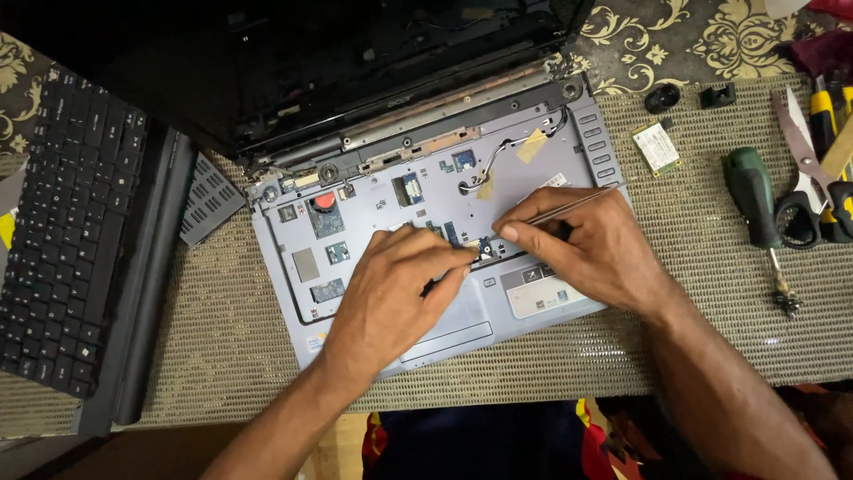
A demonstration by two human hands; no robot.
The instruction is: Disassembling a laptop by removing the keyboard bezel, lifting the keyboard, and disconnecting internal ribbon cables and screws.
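A grey laptop base [373, 213] lies open on a woven mat, keyboard removed, with its dark lid [355, 62] tilted back. My left hand [395, 289] rests on the palm rest, fingertips pressing at a small connector [484, 252] near the middle. My right hand [586, 249] pinches thin metal tweezers [577, 206], whose tips meet the same connector. Black and white wires [506, 151] loop over the upper right of the base.
The removed black keyboard [62, 231] lies at the left beside a dark cover strip [151, 284]. A green-handled screwdriver [755, 204], scissors [809, 169], a small circuit card [657, 147] and other tools lie at the right on the mat [693, 302].
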